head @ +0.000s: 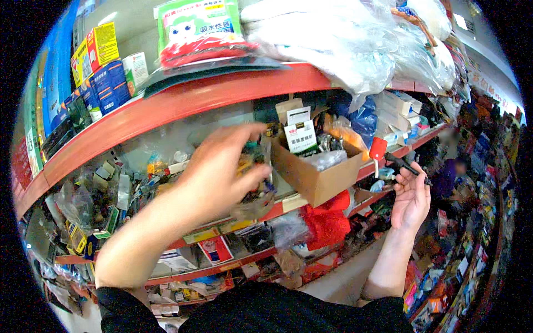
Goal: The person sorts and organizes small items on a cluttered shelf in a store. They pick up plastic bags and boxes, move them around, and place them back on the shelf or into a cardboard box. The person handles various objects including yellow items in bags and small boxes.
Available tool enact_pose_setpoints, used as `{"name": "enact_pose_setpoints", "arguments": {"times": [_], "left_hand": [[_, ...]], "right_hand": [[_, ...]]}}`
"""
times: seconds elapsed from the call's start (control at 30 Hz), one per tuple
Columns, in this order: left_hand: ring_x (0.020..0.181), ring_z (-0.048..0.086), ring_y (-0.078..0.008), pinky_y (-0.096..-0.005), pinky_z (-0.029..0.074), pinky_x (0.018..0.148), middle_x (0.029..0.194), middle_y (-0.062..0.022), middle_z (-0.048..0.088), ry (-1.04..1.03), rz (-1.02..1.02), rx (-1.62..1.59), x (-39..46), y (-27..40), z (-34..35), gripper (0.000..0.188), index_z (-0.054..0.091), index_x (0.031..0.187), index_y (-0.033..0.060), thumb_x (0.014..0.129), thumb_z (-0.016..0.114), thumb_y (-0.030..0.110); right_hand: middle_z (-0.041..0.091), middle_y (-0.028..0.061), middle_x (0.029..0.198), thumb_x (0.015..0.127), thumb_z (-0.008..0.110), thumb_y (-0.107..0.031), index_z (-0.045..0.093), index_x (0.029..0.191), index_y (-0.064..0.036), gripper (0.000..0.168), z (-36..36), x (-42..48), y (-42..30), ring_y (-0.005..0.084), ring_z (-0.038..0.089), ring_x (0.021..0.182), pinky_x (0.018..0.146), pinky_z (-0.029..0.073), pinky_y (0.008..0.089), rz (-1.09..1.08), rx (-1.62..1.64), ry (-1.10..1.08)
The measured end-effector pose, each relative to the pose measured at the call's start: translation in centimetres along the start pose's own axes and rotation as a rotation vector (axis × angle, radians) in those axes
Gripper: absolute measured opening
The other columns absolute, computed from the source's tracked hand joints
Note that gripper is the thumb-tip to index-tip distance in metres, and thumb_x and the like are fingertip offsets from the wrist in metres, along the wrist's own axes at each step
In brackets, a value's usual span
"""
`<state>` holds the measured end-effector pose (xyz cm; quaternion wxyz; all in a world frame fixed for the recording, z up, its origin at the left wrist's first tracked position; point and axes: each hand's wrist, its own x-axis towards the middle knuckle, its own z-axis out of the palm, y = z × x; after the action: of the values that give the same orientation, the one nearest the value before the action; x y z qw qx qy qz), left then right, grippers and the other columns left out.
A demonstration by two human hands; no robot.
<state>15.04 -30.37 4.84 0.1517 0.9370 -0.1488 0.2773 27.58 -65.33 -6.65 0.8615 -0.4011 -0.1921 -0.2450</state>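
Note:
My left hand (227, 164) is raised in front of the middle shelf, blurred, with thumb and fingers apart. Behind and just below its fingers is a clear plastic bag of small items (252, 200), partly hidden; I cannot tell whether the hand touches it. My right hand (410, 200), palm up, holds a thin black tool (406, 165) with a red tag (378, 148) near its far end. Between my hands an open cardboard box (318, 177) stands on the shelf, with a small white and green box (300, 136) and plastic-wrapped parts in it.
Above runs a red shelf edge (200, 100), bearing a pack of red cloths (200, 33) and large white plastic-wrapped bundles (325, 37). Red fabric (327, 224) hangs below the cardboard box. Cluttered small goods line the shelves at left, and an aisle with more crowded shelves lies at right.

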Motion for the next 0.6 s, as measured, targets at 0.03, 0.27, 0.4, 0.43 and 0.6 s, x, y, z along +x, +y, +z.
{"name": "enact_pose_setpoints", "arguments": {"times": [0.03, 0.27, 0.4, 0.43, 0.6], "left_hand": [[0.121, 0.054, -0.0351, -0.0429, 0.042, 0.104, 0.128, -0.0213, 0.058, -0.028, -0.103, 0.006, 2.3, -0.4, 0.7, 0.063, 0.048, 0.133, 0.0010, 0.082, 0.074, 0.027], [0.137, 0.040, -0.0313, -0.0389, 0.030, 0.114, 0.147, -0.0175, 0.045, -0.244, -0.375, -0.055, 13.0, -6.0, 6.2, 0.097, 0.034, 0.147, 0.0009, 0.072, 0.083, 0.040], [0.136, 0.041, -0.0268, -0.0365, 0.029, 0.114, 0.146, -0.0130, 0.047, -0.373, -0.447, -0.456, 15.2, -8.7, 8.7, 0.108, 0.032, 0.149, 0.0033, 0.063, 0.089, 0.035], [0.136, 0.042, -0.0264, -0.0367, 0.029, 0.114, 0.144, -0.0124, 0.049, -0.450, -0.479, -0.550, 15.6, -8.1, 8.7, 0.108, 0.033, 0.149, 0.0038, 0.062, 0.090, 0.034], [0.125, 0.053, -0.0271, -0.0398, 0.039, 0.108, 0.132, -0.0121, 0.059, -0.371, -0.468, -0.796, 15.9, -10.4, 12.6, 0.082, 0.046, 0.140, 0.0049, 0.070, 0.086, 0.018]], "right_hand": [[0.070, 0.0146, 0.097, 0.100, 0.056, -0.030, 0.058, 0.120, 0.002, 0.038, -0.3, 1.4, 0.6, 0.0177, 0.067, 0.080, 0.066, 0.054, 0.0269, 0.027, 0.020, -0.010], [0.070, 0.0153, 0.099, 0.099, 0.057, -0.028, 0.058, 0.120, 0.001, 0.035, -1.3, 8.5, 5.0, 0.0198, 0.068, 0.081, 0.069, 0.054, 0.0308, 0.225, 0.105, -0.107], [0.070, 0.0157, 0.097, 0.099, 0.057, -0.023, 0.059, 0.115, 0.000, 0.028, 0.4, 10.2, 6.6, 0.0207, 0.069, 0.080, 0.068, 0.055, 0.0314, 0.278, 0.076, -0.210], [0.070, 0.0159, 0.097, 0.099, 0.057, -0.021, 0.059, 0.113, 0.000, 0.026, 0.7, 10.7, 6.8, 0.0208, 0.069, 0.080, 0.068, 0.055, 0.0312, 0.293, 0.054, -0.222], [0.071, 0.0175, 0.095, 0.096, 0.058, -0.015, 0.060, 0.108, -0.002, 0.018, 2.3, 13.0, 8.1, 0.0202, 0.068, 0.077, 0.063, 0.054, 0.0287, 0.366, -0.005, -0.311]]}}
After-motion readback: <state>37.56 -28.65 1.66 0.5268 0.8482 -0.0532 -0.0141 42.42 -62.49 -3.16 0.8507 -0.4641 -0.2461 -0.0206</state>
